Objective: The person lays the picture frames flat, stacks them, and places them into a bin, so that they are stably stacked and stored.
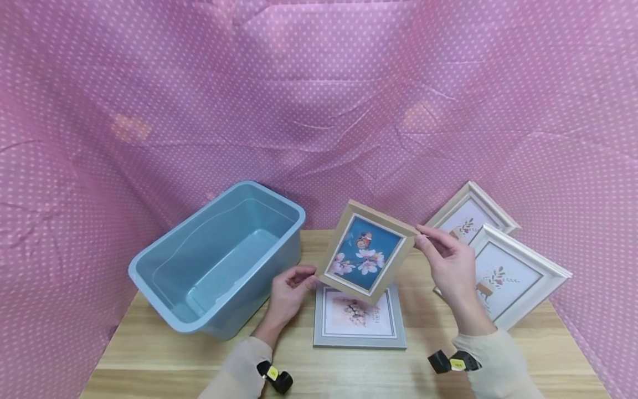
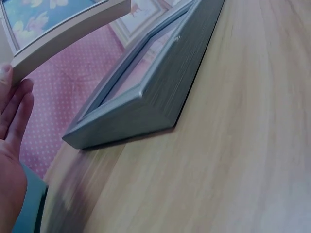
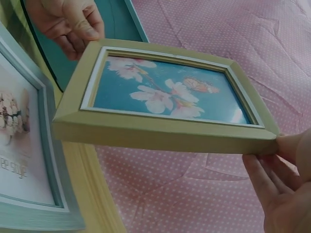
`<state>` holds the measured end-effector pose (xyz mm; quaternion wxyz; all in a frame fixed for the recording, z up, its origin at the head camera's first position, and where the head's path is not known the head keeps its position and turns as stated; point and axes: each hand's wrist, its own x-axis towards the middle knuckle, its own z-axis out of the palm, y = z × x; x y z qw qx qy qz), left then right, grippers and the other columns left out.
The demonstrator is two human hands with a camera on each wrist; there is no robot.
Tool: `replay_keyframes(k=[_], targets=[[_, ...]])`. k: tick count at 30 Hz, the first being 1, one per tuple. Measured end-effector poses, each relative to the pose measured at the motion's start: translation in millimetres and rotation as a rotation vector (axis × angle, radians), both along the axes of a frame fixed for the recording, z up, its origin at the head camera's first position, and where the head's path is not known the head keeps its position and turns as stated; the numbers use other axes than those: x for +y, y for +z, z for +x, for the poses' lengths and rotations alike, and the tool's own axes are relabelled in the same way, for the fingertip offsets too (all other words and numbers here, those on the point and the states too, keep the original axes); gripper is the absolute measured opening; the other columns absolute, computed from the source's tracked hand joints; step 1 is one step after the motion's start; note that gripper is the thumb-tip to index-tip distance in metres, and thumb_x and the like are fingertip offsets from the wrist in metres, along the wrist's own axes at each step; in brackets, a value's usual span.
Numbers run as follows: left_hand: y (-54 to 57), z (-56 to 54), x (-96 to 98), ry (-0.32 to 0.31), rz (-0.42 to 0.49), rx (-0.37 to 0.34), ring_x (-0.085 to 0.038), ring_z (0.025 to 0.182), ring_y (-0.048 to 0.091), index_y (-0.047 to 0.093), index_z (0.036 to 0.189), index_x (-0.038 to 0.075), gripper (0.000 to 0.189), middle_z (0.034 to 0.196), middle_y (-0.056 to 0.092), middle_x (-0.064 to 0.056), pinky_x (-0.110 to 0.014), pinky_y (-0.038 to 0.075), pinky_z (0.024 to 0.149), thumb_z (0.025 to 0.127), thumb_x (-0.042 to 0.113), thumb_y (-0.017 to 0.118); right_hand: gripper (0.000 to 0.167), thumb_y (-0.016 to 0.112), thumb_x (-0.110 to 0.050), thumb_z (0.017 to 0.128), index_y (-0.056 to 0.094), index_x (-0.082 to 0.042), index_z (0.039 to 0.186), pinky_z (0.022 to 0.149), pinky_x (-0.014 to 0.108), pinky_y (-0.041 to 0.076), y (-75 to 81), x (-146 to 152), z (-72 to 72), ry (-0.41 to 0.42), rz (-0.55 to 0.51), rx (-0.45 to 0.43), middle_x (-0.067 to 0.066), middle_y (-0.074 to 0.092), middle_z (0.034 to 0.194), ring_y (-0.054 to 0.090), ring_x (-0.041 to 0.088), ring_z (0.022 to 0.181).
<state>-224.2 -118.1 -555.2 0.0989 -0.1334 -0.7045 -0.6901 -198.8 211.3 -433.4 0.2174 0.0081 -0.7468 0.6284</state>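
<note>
Both hands hold a tan picture frame (image 1: 344, 221) with a blue butterfly-and-blossom print, tilted above the table. My left hand (image 1: 289, 293) pinches its lower left corner, thumb on the front. At the opposite, upper right corner my right hand (image 1: 451, 266) grips it between thumb and fingers, as the right wrist view also shows. Under it a grey picture frame (image 1: 360, 342) with a pale flower print lies flat on the table; the tan one overlaps its far part in the head view. In the left wrist view the grey frame (image 2: 121, 124) shows its thick side.
An open blue plastic bin (image 1: 294, 249) stands on the left of the wooden table (image 1: 349, 374). At the right, a white picture frame (image 1: 528, 249) leans in front of a beige-white one (image 1: 490, 205). Pink dotted cloth (image 1: 319, 111) hangs behind and at the sides.
</note>
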Motion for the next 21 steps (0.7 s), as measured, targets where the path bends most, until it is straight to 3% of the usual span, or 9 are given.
replay_keyframes(k=[4, 10, 16, 21], targets=[[-0.5, 0.7, 4.0, 0.042, 0.077, 0.053, -0.001, 0.092, 0.076, 0.072, 0.11, -0.018, 0.02, 0.113, 0.076, -0.03, -0.018, 0.065, 0.082, 0.09, -0.015, 0.075, 0.023, 0.072, -0.002, 0.102, 0.077, 0.005, 0.123, 0.09, 0.021, 0.064, -5.1, -1.2, 1.5, -0.003, -0.066, 0.034, -0.01, 0.079, 0.113, 0.077, 0.002, 0.096], [-0.4, 1.5, 10.3, 0.144, 0.158, 0.116, 0.001, 0.091, 0.076, 0.071, 0.108, -0.022, 0.018, 0.105, 0.082, -0.007, -0.015, 0.063, 0.081, 0.09, -0.018, 0.073, 0.024, 0.071, 0.008, 0.098, 0.072, 0.016, 0.121, 0.089, 0.029, 0.065, -13.6, -2.2, 4.7, 0.042, -0.219, 0.082, -0.002, 0.081, 0.119, 0.079, 0.009, 0.102], [5.6, 3.5, 17.0, 0.248, 0.223, 0.085, 0.001, 0.087, 0.077, 0.071, 0.109, -0.022, 0.019, 0.1, 0.082, 0.008, -0.016, 0.064, 0.081, 0.091, -0.015, 0.074, 0.021, 0.073, 0.011, 0.095, 0.073, 0.018, 0.115, 0.086, 0.026, 0.065, -24.3, -2.6, 10.5, 0.004, -0.232, 0.083, -0.002, 0.083, 0.113, 0.08, 0.008, 0.097], [11.4, 4.9, 20.3, 0.28, 0.267, 0.05, -0.001, 0.085, 0.078, 0.069, 0.111, -0.023, 0.021, 0.096, 0.081, 0.014, -0.02, 0.065, 0.083, 0.092, -0.013, 0.074, 0.018, 0.074, 0.015, 0.092, 0.074, 0.019, 0.11, 0.087, 0.024, 0.065, -34.6, -2.8, 15.8, -0.039, -0.231, 0.096, -0.003, 0.084, 0.108, 0.08, 0.006, 0.093]])
